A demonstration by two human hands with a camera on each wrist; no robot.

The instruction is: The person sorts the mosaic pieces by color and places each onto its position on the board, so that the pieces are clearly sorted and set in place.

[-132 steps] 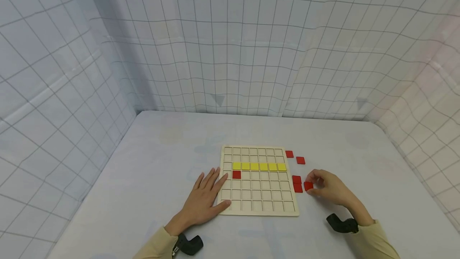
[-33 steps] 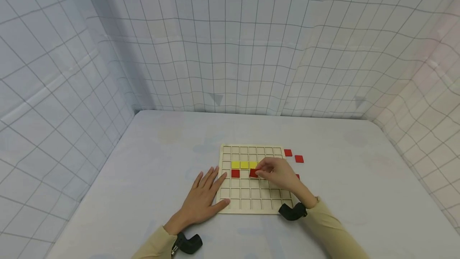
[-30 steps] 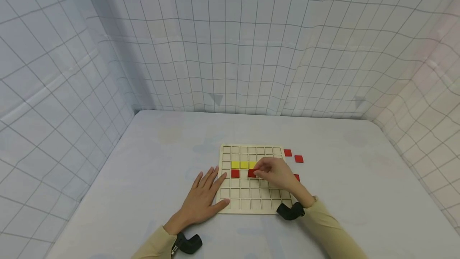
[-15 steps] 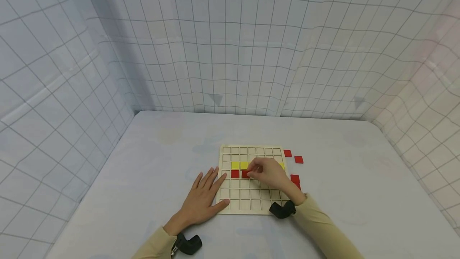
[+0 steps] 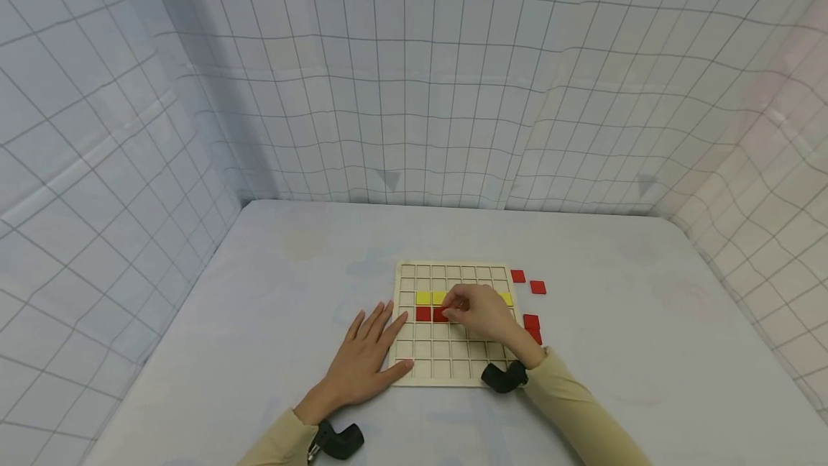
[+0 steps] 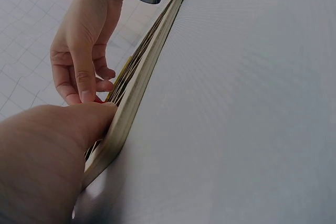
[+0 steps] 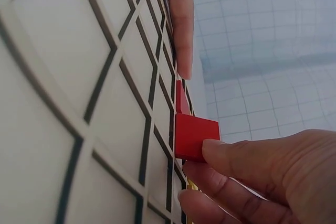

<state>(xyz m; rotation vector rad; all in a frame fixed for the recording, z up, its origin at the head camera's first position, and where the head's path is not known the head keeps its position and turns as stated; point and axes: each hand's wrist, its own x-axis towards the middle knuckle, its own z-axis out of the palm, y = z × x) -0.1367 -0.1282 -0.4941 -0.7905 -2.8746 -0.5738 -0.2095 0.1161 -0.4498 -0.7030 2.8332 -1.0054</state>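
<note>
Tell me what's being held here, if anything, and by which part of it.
A red tile, pinched by the right hand at the edge nearest that hand. The left hand holds nothing; it touches the board.

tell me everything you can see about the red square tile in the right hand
The flat red square tile looks like smooth plastic, with a plain face and straight edges. The right hand pinches it in its fingers. It is tilted at the cream, square-celled, wooden-looking board, just right of a matching red square tile and, in the head view, below the yellow square tiles. Whether it touches the board is unclear.
</note>
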